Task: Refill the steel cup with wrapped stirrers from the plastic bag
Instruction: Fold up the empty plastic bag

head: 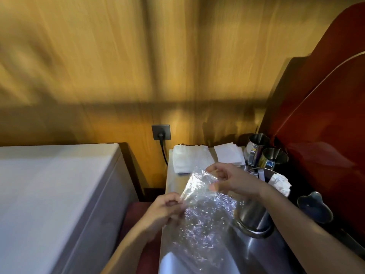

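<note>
A clear, crinkled plastic bag [205, 212] hangs over the counter in front of me. My left hand [166, 208] pinches its upper left edge. My right hand [229, 178] pinches the upper right edge, so the bag's top is stretched between both hands. The bag looks nearly empty; I cannot make out stirrers inside. Behind my right hand stands a steel cup [256, 212], with white wrapped stirrers [280, 183] sticking out of its top to the right. The bag and my right wrist hide part of the cup.
Two smaller steel cups [274, 158] stand behind it. White napkin stacks [189, 158] lie at the counter's back. A dark metal dish [314, 207] sits right. A red machine body [320, 119] rises at right, a white chest [49, 194] at left, and a wall socket with plug [161, 132].
</note>
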Available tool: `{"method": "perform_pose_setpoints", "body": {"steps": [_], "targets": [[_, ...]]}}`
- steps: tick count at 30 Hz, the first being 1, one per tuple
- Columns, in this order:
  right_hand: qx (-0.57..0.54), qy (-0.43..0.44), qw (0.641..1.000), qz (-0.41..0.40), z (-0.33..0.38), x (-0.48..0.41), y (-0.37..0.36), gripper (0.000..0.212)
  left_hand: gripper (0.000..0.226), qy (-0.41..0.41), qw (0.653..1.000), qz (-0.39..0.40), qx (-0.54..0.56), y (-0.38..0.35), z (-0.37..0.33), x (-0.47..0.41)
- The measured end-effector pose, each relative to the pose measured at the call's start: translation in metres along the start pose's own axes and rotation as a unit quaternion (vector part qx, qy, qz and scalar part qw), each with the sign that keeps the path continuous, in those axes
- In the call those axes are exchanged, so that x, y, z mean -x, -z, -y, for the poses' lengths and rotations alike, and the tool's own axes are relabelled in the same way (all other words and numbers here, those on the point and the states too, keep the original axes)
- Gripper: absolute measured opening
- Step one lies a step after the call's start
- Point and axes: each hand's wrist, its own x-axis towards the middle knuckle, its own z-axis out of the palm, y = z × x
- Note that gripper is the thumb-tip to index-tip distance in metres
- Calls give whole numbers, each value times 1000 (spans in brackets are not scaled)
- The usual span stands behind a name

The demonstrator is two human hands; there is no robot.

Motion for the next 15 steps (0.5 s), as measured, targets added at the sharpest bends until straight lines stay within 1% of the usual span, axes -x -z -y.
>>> {"method": "perform_pose_setpoints", "body": {"steps": [2,4,5,7,9,11,13,15], "targets": [[-8,-35,999,0,-5,1,0,44,14,-6,998,-38,53,9,7,-2],[-37,-58,997,-15,-9,1,-6,47,11,-1,995,-60,81,15,16,-5],[-59,-65,995,-37,-12,-1,-12,47,8,4,993,-68,93,17,21,-7],[-118,-78,983,-114,-20,-7,-28,48,7,31,986,-101,131,18,29,-14],[-220,-94,949,-208,-33,-16,-42,57,12,63,975,-141,163,16,39,-22],[-315,-124,902,-267,-47,-26,-52,63,17,84,968,-174,161,14,47,-29],[-343,-164,879,-288,-61,-36,-58,59,17,107,960,-210,152,11,54,-35],[-314,-190,875,-315,-74,-46,-61,50,7,135,953,-229,147,4,58,-43]]}}
